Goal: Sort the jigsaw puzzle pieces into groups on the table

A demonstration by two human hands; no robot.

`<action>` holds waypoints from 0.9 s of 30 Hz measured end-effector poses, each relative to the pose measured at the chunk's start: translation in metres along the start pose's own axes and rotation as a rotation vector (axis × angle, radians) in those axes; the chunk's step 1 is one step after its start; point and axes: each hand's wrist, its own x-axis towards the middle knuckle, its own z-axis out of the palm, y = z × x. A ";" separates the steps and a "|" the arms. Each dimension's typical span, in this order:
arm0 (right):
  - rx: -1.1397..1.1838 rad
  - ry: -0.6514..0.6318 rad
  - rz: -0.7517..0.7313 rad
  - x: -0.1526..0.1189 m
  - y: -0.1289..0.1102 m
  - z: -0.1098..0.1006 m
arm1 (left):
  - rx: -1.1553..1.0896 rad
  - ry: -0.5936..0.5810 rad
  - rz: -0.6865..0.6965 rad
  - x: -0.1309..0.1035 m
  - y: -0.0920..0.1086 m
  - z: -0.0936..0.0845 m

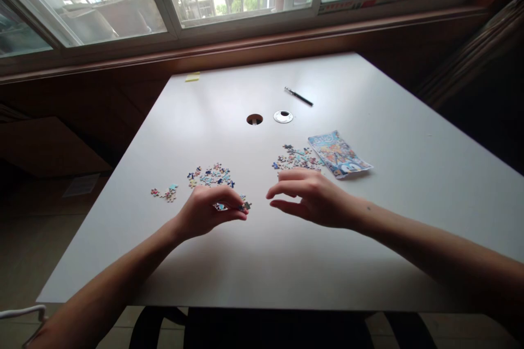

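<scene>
My left hand (210, 208) pinches a small jigsaw puzzle piece (248, 205) between thumb and fingertips, over the middle of the white table. Facing it, my right hand (305, 196) has its thumb and fingers apart with nothing between them. Just beyond the left hand lies a loose pile of puzzle pieces (213, 174), blue, pale and dark. Another pile of pieces (297, 158) spreads beyond the right hand, which partly hides it. A smaller cluster of pieces (167, 193) sits to the left.
A colourful picture sheet (339, 155) lies right of the far pile. Farther back are a round hole (254, 119), a round silver cover (283, 116) and a pen (298, 96). A yellow sticky note (192, 77) marks the back left of the white table (213, 278). Windows stand behind.
</scene>
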 end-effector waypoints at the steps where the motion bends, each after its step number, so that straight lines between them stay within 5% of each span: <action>1: 0.008 0.020 -0.010 0.000 -0.003 0.004 | 0.006 -0.010 0.015 0.000 0.002 0.004; 17: 0.095 0.076 -0.050 -0.002 -0.017 0.029 | -0.013 -0.150 0.085 0.003 0.004 0.014; 21: 0.092 0.141 0.026 0.004 0.003 -0.001 | 0.023 -0.030 0.110 0.001 -0.006 0.009; 24: -0.008 0.439 0.315 0.005 0.032 -0.036 | 0.049 0.082 0.095 0.000 -0.011 0.005; 27: -0.061 0.388 0.432 -0.001 0.057 -0.063 | 0.038 0.110 0.090 0.000 -0.013 0.003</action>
